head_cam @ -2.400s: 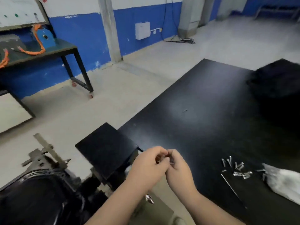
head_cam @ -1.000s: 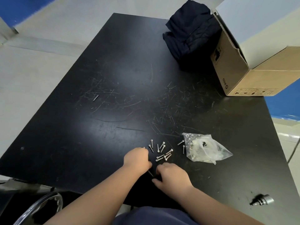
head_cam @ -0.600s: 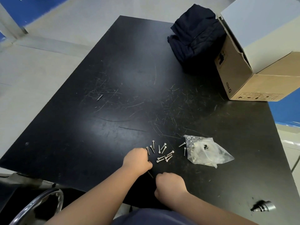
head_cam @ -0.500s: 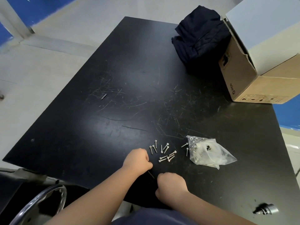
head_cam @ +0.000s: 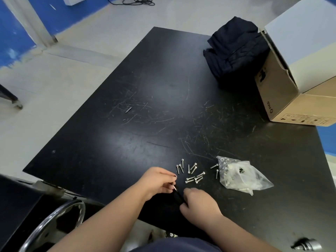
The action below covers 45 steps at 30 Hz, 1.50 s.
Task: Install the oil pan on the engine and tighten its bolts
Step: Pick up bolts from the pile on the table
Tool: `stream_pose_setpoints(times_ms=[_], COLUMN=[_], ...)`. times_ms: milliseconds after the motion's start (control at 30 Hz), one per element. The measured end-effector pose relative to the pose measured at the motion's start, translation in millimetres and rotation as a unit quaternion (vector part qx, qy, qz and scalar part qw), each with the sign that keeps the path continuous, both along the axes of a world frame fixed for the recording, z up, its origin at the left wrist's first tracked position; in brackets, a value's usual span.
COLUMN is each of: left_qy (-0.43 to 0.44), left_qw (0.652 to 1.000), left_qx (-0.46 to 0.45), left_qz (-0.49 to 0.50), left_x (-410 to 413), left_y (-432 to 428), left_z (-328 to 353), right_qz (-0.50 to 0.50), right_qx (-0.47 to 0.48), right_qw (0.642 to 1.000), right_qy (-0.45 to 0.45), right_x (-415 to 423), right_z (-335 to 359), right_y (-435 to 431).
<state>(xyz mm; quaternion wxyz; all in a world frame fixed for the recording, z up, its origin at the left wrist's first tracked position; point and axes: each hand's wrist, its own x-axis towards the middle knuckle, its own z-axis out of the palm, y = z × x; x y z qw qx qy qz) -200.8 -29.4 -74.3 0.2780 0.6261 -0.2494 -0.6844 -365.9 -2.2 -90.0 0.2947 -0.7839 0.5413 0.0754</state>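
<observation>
Dozen-ish small silver bolts (head_cam: 193, 172) lie just far-right of the left hand (head_cam: 157, 182), closer to it than the right hand (head_cam: 199, 203); both hands grip one thin dark tool (head_cam: 176, 190).

black table (head_cam: 127, 142), top scratched up pretty bad through the middle, with one tiny grey sliver (head_cam: 128, 110) lying alone left of centre. near the front edge there's a loose scatter of small silver bolts (head_cam: 190, 172) with a crumpled clear plastic bag (head_cam: 240, 177) of hardware just to their right, and a small metal piece (head_cam: 305, 245) off at the near right corner. far right end has a folded dark cloth (head_cam: 234, 51) up against an open cardboard box (head_cam: 280, 99).
</observation>
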Motion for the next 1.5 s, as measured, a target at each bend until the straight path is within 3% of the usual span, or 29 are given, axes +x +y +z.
stream_pose_setpoints(times_ms=[133, 233, 300, 367, 533, 767, 1033, 1100, 1200, 1300, 1400, 1500], left_qy=[0.089, 0.104, 0.018, -0.139, -0.41, -0.492, -0.541, -0.53, -0.474, -0.391, -0.323, -0.303], left_qw=[0.996, 0.994, 1.0, 0.987, 0.887, 0.821, 0.772, 0.779, 0.832, 0.894, 0.931, 0.932], left_qx=[0.015, 0.008, -0.014, -0.056, -0.115, -0.14, -0.128, -0.123, -0.12, -0.135, -0.161, -0.185], left_qz=[0.001, 0.011, -0.007, -0.058, -0.18, -0.252, -0.31, -0.311, -0.263, -0.172, -0.047, 0.075], left_x=[-10.2, -16.8, -18.0, -16.7, -16.8, -30.8, -27.4, -22.6, -9.1, 12.5, 43.0, 79.9], left_y=[-7.5, -17.1, -24.0, -30.8, -42.4, -53.1, -52.1, -48.9, -39.9, -26.7, -3.8, 31.0], left_z=[9.1, 9.2, 3.6, -5.7, -20.4, -27.5, -26.0, -22.9, -12.5, 9.8, 39.7, 74.2], right_qz=[-0.079, -0.212, -0.284, -0.311, -0.347, -0.367, -0.377, -0.38, -0.358, -0.275, -0.187, -0.121], right_qx=[0.062, 0.139, 0.17, 0.173, 0.166, 0.177, 0.174, 0.182, 0.203, 0.161, 0.104, 0.126], right_qw=[0.989, 0.932, 0.889, 0.875, 0.866, 0.855, 0.842, 0.831, 0.819, 0.865, 0.895, 0.858], right_qy=[-0.111, -0.257, -0.317, -0.33, -0.319, -0.321, -0.344, -0.363, -0.4, -0.388, -0.392, -0.482], right_x=[2.9, 2.1, -2.1, -8.1, -17.0, -21.7, -16.6, -12.2, -0.1, 18.2, 48.2, 96.1], right_z=[5.3, 9.4, 9.0, 7.6, 3.2, 1.3, 12.4, 18.9, 36.5, 58.2, 88.0, 124.7], right_y=[-4.6, -9.2, -12.7, -15.8, -21.1, -26.2, -31.9, -33.6, -42.6, -56.9, -72.7, -78.8])
